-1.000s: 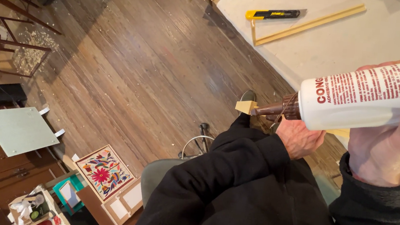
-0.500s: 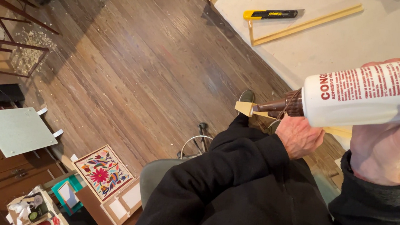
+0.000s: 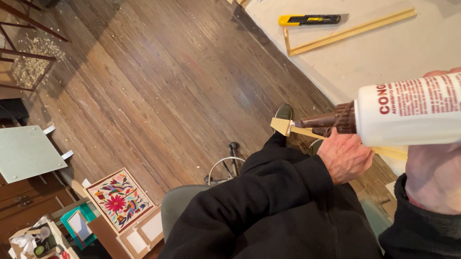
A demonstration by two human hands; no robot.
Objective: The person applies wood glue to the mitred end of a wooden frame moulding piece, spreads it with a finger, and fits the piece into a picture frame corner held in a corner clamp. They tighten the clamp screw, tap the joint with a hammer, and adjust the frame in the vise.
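My right hand (image 3: 452,170) grips a white glue bottle (image 3: 430,106) with red print and a brown nozzle (image 3: 324,120). The nozzle tip rests at the mitred end of a thin pale wooden strip (image 3: 286,127). My left hand (image 3: 345,156), in a black sleeve, holds that strip from below, close behind the cut end. The rest of the strip runs under the bottle and is mostly hidden. Both hands are raised above my lap, in front of the beige worktable (image 3: 419,46).
On the worktable lie a yellow utility knife (image 3: 307,20) and two joined wooden strips (image 3: 347,33) forming a corner. The wooden floor (image 3: 151,77) holds a colourful flower picture (image 3: 119,199), a pale green glass pane (image 3: 14,150), dark chair legs (image 3: 1,51) and wood shavings.
The glue bottle has shifted slightly to the right and its nozzle stays at the strip's mitred end. My left hand keeps its hold.
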